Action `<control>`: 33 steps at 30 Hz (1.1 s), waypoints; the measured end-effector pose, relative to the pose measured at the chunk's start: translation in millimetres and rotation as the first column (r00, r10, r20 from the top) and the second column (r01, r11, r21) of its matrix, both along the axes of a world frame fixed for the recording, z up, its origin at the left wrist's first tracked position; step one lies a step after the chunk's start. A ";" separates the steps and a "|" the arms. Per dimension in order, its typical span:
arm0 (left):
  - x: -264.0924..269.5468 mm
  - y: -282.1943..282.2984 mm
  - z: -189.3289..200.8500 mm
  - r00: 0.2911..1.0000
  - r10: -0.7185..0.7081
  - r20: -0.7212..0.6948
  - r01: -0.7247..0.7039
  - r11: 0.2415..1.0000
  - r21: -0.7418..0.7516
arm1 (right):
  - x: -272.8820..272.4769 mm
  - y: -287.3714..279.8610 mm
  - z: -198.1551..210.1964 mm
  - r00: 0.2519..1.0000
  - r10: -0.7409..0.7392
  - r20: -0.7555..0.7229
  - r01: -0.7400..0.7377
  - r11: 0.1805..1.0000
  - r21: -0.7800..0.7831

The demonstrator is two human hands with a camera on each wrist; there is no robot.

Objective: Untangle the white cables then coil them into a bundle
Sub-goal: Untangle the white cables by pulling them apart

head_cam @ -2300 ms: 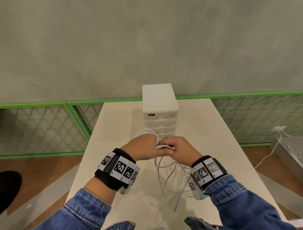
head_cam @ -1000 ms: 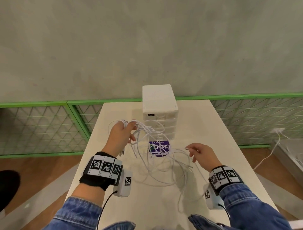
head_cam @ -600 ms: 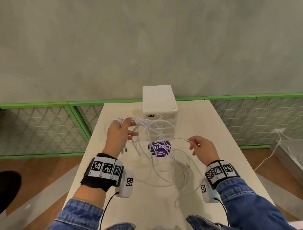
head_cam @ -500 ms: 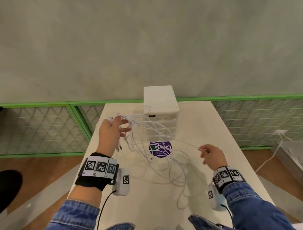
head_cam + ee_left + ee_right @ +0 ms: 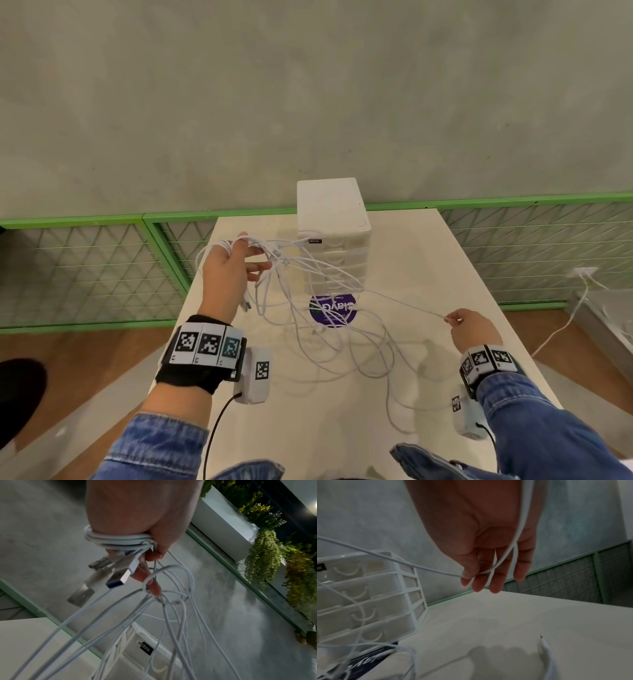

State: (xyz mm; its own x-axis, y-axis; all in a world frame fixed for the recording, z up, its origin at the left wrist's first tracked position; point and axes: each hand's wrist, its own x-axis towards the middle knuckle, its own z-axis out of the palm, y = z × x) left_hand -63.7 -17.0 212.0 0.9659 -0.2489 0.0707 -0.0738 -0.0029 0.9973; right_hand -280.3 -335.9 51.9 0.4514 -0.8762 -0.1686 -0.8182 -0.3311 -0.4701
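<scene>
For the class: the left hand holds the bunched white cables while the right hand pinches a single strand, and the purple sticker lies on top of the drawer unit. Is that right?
Not quite. The left hand holds the bunched white cables and the right hand pinches a single strand, but the head view shows the purple sticker on the table, in front of the drawer unit.

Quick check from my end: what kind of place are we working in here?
Probably an indoor workspace or demo corner: a plain cream table with a white drawer unit, a bare concrete wall, and green mesh fencing.

Round purple sticker (image 5: 333, 310): "ClayG", upside down; drawer unit (image 5: 334, 236) label unreadable.
</scene>
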 end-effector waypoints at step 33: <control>-24.8 -10.5 -1.1 0.962 -0.244 -0.123 0.247 0.969 0.011 | 94.9 137.5 127.2 0.521 0.573 0.633 -0.784 0.614 0.089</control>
